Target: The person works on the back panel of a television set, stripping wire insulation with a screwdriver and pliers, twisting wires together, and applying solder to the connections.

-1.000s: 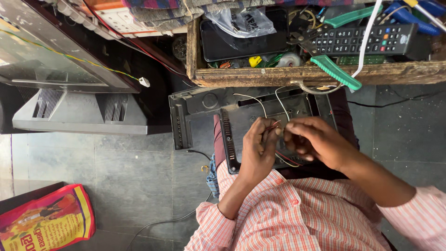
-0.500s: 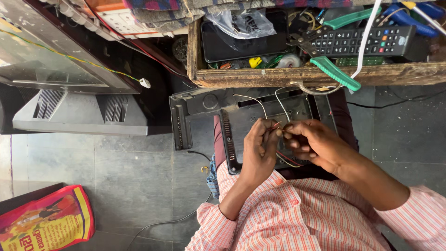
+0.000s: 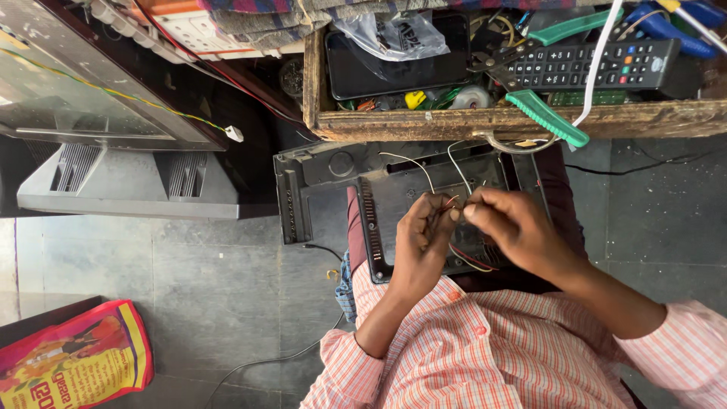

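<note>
Barely shifted since a moment ago: left hand (image 3: 421, 231) and right hand (image 3: 506, 227) pinching thin wires (image 3: 453, 203) over the casing (image 3: 394, 189). Light, floppy, fragile; best held near the ends.

Soft, even daylight; floor (image 3: 189, 288) bright at lower left, dark shadow under the tray (image 3: 500, 121); focus sharp throughout.
</note>
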